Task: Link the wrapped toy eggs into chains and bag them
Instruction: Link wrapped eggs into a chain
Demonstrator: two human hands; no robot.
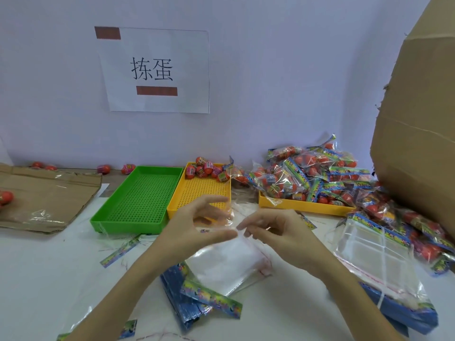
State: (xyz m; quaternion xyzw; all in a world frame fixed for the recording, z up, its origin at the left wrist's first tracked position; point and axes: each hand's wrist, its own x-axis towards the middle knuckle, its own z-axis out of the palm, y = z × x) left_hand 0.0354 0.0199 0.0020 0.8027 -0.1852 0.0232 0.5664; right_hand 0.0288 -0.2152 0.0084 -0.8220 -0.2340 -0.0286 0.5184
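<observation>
1. Left hand (197, 225): raised above the middle of the worktop (49, 279), thumb and fingers pinching the mouth of a clear plastic bag (229, 262). The other fingers are spread; blur hides the exact contact.
2. Right hand (275, 232): pinches the same bag mouth from the opposite side, fingertips almost meeting the left thumb. Both hands appear to be parting the film to open it.
3. The bag hangs from the hands, its lower end trailing onto flat bags and blue header cards (187, 301) near the front edge.
4. Handling judgement, bag: very light, limp, slick and clingy. The two layers likely stick together; best taken at the open lip, one layer per hand, and rubbed apart. No strength needed; a hard pull could tear the seam.
5. Wrapped toy eggs (204, 168): loose ones lie at the far end of the yellow tray (197, 193), near the worktop's back edge. Judged light, rigid, smooth and apt to roll; grip round the body.
6. Bagged eggs (307, 173): heaped on a second yellow tray (302, 205) towards the right edge, spilling forward beside a stack of empty bags (369, 249).
7. Green tray (138, 198): left of the yellow tray, touching it, nothing visible inside.
8. No chain of linked eggs is discernible in either hand.
</observation>
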